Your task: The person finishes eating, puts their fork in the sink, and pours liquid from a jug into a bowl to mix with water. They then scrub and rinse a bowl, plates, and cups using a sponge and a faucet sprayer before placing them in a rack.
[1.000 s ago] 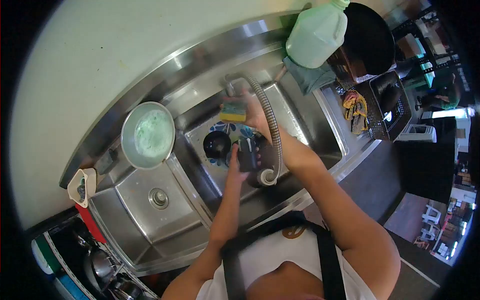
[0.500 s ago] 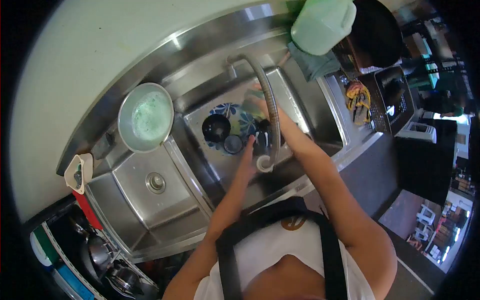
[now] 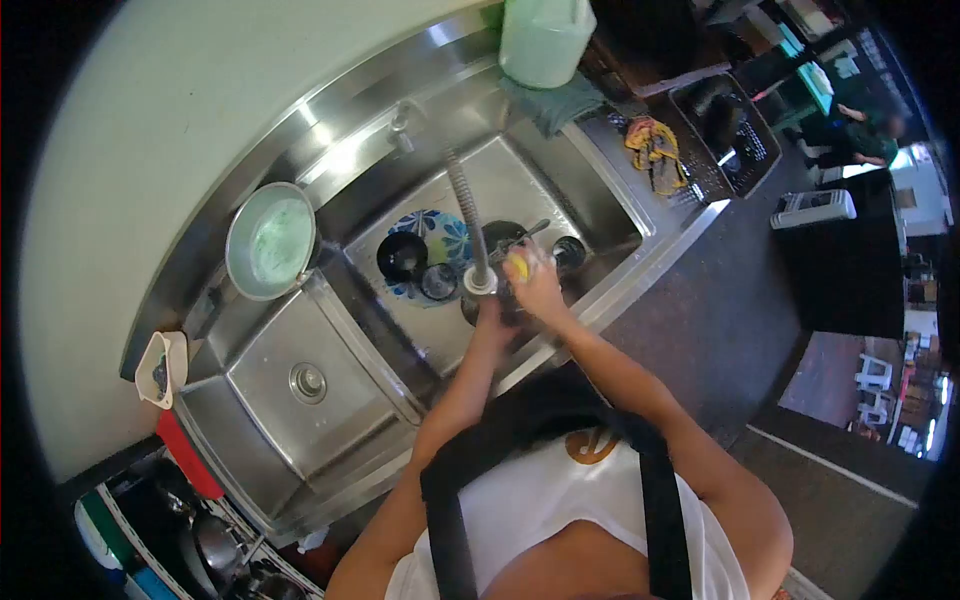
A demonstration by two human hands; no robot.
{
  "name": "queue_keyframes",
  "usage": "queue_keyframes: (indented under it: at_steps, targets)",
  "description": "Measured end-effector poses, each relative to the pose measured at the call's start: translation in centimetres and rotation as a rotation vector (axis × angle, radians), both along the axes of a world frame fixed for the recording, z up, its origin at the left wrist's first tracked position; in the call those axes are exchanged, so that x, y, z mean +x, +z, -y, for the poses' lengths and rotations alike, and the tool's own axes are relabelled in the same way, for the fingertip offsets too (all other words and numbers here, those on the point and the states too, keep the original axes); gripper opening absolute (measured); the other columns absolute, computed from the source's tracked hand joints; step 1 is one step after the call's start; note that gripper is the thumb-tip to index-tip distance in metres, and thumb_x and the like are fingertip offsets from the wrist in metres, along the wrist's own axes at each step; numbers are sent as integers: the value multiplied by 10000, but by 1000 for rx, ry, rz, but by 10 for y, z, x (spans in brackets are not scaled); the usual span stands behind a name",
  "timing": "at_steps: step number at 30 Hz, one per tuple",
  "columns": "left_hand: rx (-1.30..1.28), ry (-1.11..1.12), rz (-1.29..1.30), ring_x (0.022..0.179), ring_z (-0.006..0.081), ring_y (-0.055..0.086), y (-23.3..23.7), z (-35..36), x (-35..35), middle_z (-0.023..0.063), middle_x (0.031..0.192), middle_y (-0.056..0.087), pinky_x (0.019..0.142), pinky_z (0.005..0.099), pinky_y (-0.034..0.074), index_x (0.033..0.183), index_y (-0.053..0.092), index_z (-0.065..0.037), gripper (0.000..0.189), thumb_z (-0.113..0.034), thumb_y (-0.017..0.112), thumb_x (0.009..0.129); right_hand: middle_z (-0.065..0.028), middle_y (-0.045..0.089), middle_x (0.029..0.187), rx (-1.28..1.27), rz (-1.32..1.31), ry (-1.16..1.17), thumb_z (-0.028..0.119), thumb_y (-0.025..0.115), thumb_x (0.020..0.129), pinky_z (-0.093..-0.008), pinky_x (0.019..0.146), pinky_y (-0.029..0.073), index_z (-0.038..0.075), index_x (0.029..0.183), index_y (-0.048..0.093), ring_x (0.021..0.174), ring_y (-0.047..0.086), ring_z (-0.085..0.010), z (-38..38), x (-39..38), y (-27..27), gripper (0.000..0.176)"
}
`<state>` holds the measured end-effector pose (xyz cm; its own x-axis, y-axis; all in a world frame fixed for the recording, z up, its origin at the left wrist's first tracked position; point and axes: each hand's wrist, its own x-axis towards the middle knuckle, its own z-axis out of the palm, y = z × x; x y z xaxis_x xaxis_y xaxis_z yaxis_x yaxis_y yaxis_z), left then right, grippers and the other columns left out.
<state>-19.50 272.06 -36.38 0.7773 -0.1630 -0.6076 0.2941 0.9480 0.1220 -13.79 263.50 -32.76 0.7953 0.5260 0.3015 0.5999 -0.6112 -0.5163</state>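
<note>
My right hand (image 3: 537,285) grips a yellow-green sponge (image 3: 517,266) and presses it against a dark cup (image 3: 505,312). My left hand (image 3: 490,318) holds that cup from below, over the right sink basin (image 3: 560,195). Both hands sit just under the end of the flexible tap hose (image 3: 479,283). Most of the cup is hidden by my hands.
In the same basin lie a flower-patterned plate (image 3: 440,228), a black bowl (image 3: 402,256) and a small dark cup (image 3: 438,283). A metal bowl of green soapy water (image 3: 270,246) sits on the divider. The left basin (image 3: 307,382) is beside it. A green jug (image 3: 545,35), rag (image 3: 652,148) and dish rack (image 3: 725,120) lie behind.
My right hand brought the sponge down from near the tap to the dark cup in my left hand. Both hands moved toward the basin's near edge.
</note>
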Motion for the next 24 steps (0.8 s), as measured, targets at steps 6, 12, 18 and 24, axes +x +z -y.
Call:
queue_keyframes:
  at_steps: [6, 12, 18, 24]
  targets:
    - [-216, -106, 412, 1029, 241, 568, 19, 3, 23, 72, 1115, 595, 907, 406, 440, 1087, 591, -134, 532, -595, 495, 840, -209, 503, 1014, -104, 10, -77, 244, 599, 785, -463, 760, 431, 35, 1040, 572, 923, 489, -389, 6, -25, 60, 331]
    - [13, -134, 149, 1149, 263, 495, 40, 35, 16, 77, 1291, 486, 961, 478, 395, 1306, 429, -171, 641, -628, 414, 857, -159, 608, 749, -215, -7, -133, 252, 611, 757, -467, 655, 483, 63, 894, 631, 741, 615, -337, 21, 27, 77, 234]
    - [-143, -159, 502, 1145, 233, 504, 6, 31, 15, 46, 1250, 534, 983, 441, 385, 1262, 486, -185, 647, -648, 450, 812, -163, 592, 784, -255, 123, -15, 271, 625, 752, -463, 671, 475, 92, 932, 630, 754, 605, -335, 10, 4, 67, 254]
    - [-79, 12, 485, 1201, 223, 459, 51, 26, 21, 56, 1293, 494, 999, 416, 372, 1324, 412, -117, 502, -426, 422, 929, -241, 480, 1099, 70, -23, -270, 214, 601, 778, -518, 880, 363, 12, 1049, 546, 1118, 408, -418, 10, -5, 104, 343]
